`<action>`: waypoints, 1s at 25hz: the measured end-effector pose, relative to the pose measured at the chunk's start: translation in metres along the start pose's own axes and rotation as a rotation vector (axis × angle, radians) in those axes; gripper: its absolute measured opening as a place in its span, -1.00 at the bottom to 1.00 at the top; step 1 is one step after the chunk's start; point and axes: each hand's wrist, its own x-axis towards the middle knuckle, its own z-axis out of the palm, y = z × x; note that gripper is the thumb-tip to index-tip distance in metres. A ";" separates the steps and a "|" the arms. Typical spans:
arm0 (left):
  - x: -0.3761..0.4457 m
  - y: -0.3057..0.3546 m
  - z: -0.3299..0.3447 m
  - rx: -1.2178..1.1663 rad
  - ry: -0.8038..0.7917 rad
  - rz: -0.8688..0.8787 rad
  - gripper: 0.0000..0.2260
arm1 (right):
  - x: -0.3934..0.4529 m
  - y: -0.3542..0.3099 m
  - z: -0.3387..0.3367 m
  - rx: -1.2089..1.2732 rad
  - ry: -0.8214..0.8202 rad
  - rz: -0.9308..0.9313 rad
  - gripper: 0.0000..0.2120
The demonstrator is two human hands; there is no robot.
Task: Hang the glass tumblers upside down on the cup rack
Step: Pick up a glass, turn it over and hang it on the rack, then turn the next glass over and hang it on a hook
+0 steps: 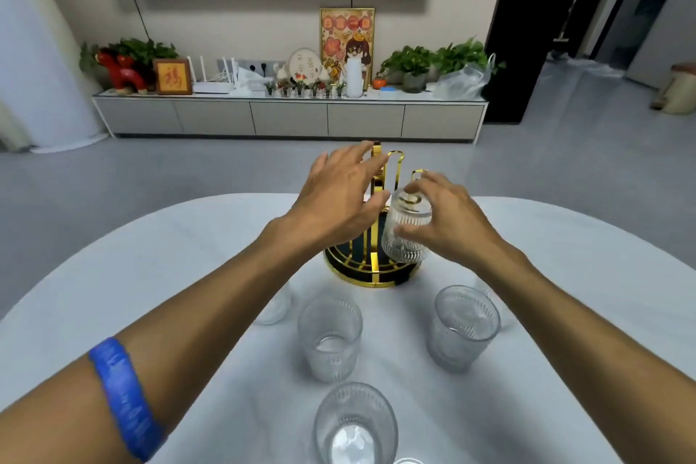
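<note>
A gold wire cup rack (376,267) with a dark round base stands in the middle of the white table. My right hand (448,222) grips a ribbed glass tumbler (405,234) held upside down over a prong on the rack's right side. My left hand (339,200) hovers open, fingers spread, at the rack's upper loops; whether it touches them is unclear. Upright tumblers stand nearer me: one in the centre (329,335), one to the right (465,326), one at the front (356,426). Another tumbler (277,307) is partly hidden under my left forearm.
The white table (188,275) curves away at its far edge just behind the rack. A blue band (126,396) is on my left forearm. Beyond the table are grey floor, a low TV cabinet (290,117) with plants and ornaments, and a dark doorway at the right.
</note>
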 end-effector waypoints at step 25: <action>-0.092 0.062 -0.046 -0.820 0.165 0.153 -0.54 | -0.108 -0.030 -0.068 1.482 -0.003 0.483 -0.63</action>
